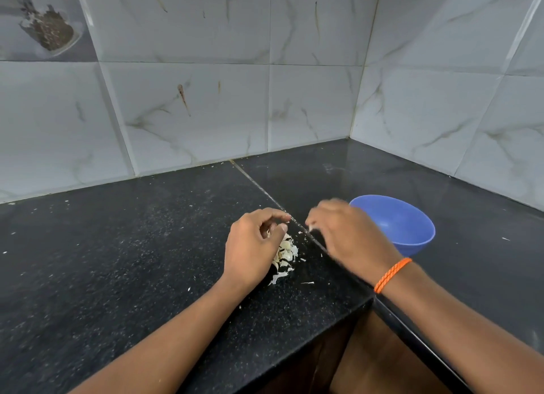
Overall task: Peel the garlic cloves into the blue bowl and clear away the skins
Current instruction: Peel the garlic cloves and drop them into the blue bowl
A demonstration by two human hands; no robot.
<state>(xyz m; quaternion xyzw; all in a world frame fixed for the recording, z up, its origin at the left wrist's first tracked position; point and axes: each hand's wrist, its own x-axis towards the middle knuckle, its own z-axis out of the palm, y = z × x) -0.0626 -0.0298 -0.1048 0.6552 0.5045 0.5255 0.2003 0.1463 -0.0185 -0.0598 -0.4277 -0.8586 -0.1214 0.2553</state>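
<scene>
A small heap of garlic cloves and pale skins [285, 254] lies on the black counter. Just above it, my left hand [253, 246] has its fingers curled, and thumb and forefinger pinch a garlic clove that is mostly hidden in the hand. A short gap to the right, my right hand [344, 234], slightly blurred, pinches a small white scrap of skin at its fingertips. It partly covers the left rim of the blue bowl [409, 226], which stands on the counter just behind it. The part of the bowl's inside that shows holds nothing.
The black speckled counter [132, 246] runs into a corner of grey marble-look wall tiles [206, 99]. Tiny skin flakes are scattered across it. Its front edge steps back near my right forearm, with a brown cabinet front [368, 358] below. An orange thread band circles my right wrist.
</scene>
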